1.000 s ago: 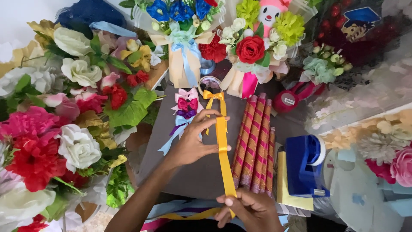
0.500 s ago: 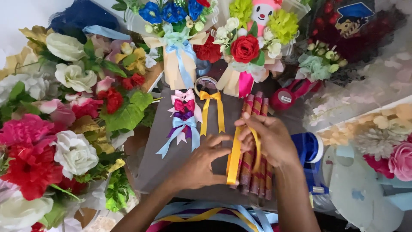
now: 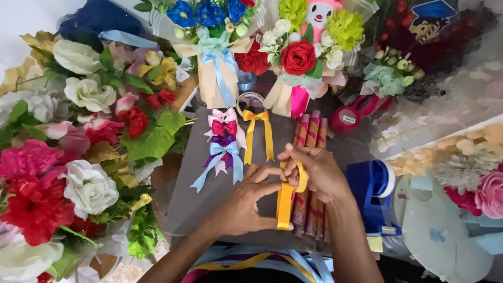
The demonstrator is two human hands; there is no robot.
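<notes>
Around: I count four finished bows (image 3: 226, 137) on the worktop (image 3: 199, 204), red-gold rolls (image 3: 309, 157) beneath my hands.
Fingers: both hands, left hand (image 3: 242, 207) and right hand (image 3: 319, 170), pinch one yellow ribbon (image 3: 285, 202).

A flat grey work table (image 3: 209, 194) fills the middle; even, soft light falls across it. A pale white wall (image 3: 21, 21) shows at the upper left corner.

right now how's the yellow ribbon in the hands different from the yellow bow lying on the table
The yellow ribbon is pinched between the left hand and right hand; the yellow bow lies untouched. The ribbon is only curled into one loose loop with a straight tail, while the bow is tied, with two loops and two hanging tails. The ribbon sits nearer the person, the bow farther up the grey tabletop. Both are the same yellow satin-like strip.
</notes>
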